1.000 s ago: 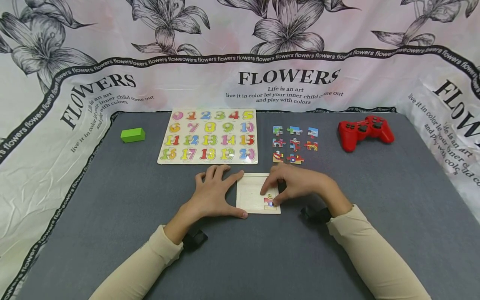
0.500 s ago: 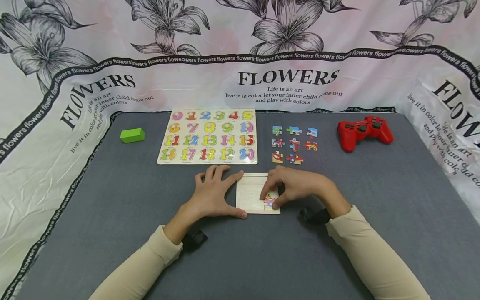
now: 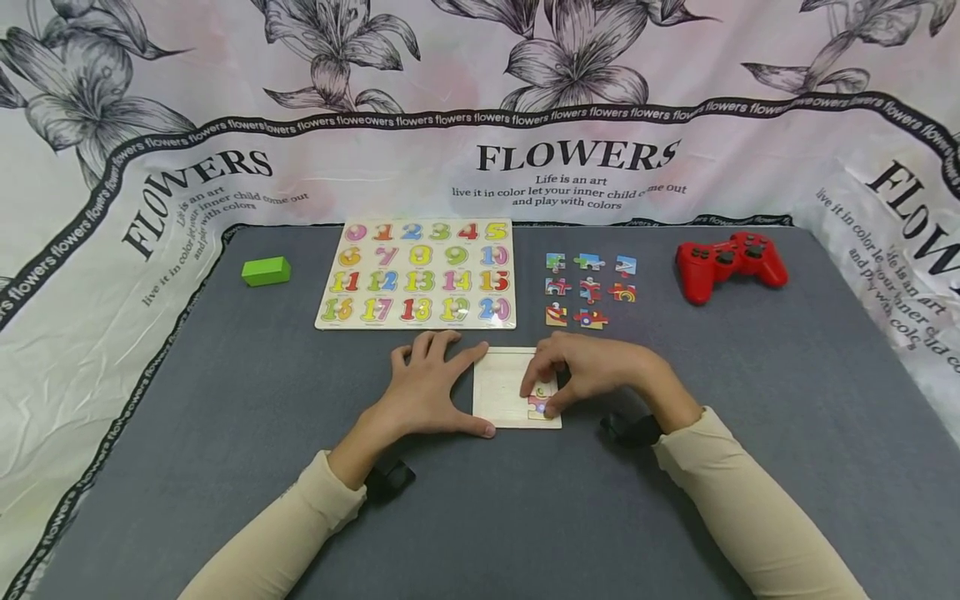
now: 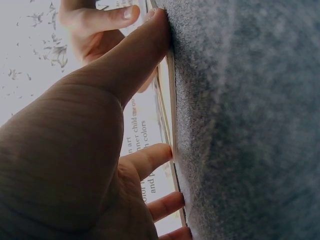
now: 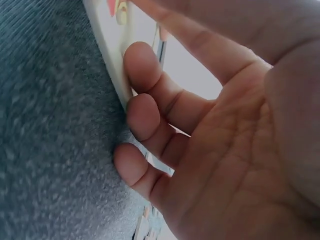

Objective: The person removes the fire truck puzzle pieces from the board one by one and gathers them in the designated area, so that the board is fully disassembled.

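Note:
A small pale wooden puzzle tray [image 3: 498, 387] lies in front of me in the head view. Spread wide, my left hand [image 3: 420, 392] is at its left side, thumb at the near corner and index finger at the far one. In the left wrist view those straight fingers touch the tray edge [image 4: 167, 95]. My right hand [image 3: 588, 371] reaches over the tray's right edge, its thumb and index finger pinching a pink and yellow jigsaw piece [image 3: 537, 406] in the near right corner. Its other fingers curl at the tray's edge in the right wrist view.
Beyond the tray is a number board [image 3: 416, 275]. Several loose jigsaw pieces [image 3: 590, 290] lie in rows right of it. A red game controller [image 3: 731, 262] sits at the back right, a green block [image 3: 266, 271] at the back left. A floral cloth [image 3: 390, 167] hangs behind.
My right index finger has moved slightly toward me over the jigsaw piece. The left hand and the tray stay where they were.

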{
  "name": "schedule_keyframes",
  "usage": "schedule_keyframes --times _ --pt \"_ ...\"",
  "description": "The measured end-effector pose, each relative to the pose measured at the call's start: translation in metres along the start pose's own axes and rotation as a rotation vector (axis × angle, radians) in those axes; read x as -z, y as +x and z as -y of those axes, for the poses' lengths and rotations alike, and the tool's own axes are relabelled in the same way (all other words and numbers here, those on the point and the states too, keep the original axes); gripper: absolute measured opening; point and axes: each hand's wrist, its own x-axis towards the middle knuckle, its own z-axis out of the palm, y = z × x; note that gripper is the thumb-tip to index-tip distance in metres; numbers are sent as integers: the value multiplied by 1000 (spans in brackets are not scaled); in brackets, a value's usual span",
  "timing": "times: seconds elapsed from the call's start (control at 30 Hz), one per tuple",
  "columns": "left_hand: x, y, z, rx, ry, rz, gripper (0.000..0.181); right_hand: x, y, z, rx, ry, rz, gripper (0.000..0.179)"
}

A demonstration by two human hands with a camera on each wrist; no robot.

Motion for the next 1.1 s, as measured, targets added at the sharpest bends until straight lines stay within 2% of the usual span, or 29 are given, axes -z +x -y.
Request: schedule_keyframes --times 0.17,0.37,0.5,1.1 --pt "-1 1 0 -2 -3 1 110 -2 -2 -1 3 0 -18 31" --pt "-1 1 0 -10 -2 3 109 -14 -10 -9 55 -52 -139 35" --pt "-1 1 0 -9 -5 5 109 -20 -13 -12 67 -47 -188 36" --pt "0 0 0 -11 -12 -2 109 -29 -17 -3 -10 -39 -211 40"
